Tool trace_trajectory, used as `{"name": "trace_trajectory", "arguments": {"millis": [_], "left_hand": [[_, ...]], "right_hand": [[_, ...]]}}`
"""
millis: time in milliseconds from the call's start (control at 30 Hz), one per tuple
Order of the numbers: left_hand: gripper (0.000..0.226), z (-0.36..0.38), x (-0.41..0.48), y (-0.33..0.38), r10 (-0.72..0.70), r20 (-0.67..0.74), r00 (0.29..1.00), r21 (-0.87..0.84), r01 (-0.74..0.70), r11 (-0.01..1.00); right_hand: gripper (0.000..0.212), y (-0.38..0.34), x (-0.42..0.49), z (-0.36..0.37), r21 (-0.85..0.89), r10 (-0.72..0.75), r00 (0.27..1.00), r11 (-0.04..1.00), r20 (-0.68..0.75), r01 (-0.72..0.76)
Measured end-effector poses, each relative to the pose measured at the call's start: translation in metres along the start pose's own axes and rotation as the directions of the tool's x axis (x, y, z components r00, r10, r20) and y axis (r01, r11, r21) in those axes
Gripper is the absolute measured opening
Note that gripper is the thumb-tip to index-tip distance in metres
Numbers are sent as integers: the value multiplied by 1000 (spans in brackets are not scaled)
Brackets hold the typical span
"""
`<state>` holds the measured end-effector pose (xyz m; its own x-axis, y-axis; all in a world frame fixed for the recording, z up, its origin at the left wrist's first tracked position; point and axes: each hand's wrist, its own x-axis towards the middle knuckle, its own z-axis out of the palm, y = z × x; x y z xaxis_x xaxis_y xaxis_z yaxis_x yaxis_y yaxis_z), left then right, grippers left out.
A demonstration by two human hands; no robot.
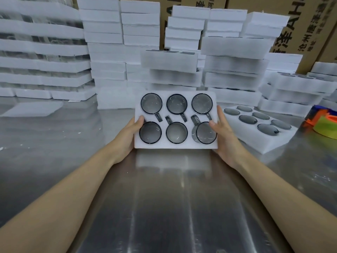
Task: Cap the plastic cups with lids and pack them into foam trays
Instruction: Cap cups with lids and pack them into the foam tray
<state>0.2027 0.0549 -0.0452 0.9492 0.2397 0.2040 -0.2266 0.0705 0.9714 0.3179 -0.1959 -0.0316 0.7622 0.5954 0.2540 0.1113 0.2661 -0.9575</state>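
Left hand (130, 133) and right hand (223, 134) gripping foam tray (175, 146) ends, six cups (151, 103) inside

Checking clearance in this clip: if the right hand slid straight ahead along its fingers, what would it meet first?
Probably the foam stack behind the held tray; the right hand points there, though depth is unclear.

A brushed steel table (164, 207) fills the lower frame with white crumbs (79, 133) scattered at its left, brown cardboard boxes (308, 24) printed with dark characters stand at upper right, and a yellow-green tape roll (326, 127) beside an orange holder (310, 123) sits at the right edge.
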Motion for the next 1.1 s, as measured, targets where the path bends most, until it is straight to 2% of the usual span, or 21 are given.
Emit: {"name": "trace_trajectory", "arguments": {"millis": [133,333,600,700,833,1000,1100], "left_hand": [[48,-2,0,2,-4,49,999,-12,5,1000],[63,-5,2,1,-29,-19,999,-50,28,998],[64,-8,3,0,-8,-59,998,-14,7,1000],[60,-4,2,-2,21,-66,998,-17,-23,1000],[63,-6,1,-1,6,63,998,-3,-6,1000],[84,-14,1,-2,-37,214,976,107,15,994],[80,-22,0,0,-43,340,940,48,29,998]], "right_hand": [[87,5,0,0,-157,-14,997,987,70,25],[81,6,4,0,-265,-76,997,962,-3,73],[92,7,9,1,-271,-105,990,959,-90,77],[86,9,8,-3,-278,-102,993,957,-63,81],[81,12,6,-6,-198,-48,997,979,-57,36],[75,11,9,-6,-152,2,996,988,-94,-16],[70,11,11,-5,-127,-3,992,992,-130,-14]]}}
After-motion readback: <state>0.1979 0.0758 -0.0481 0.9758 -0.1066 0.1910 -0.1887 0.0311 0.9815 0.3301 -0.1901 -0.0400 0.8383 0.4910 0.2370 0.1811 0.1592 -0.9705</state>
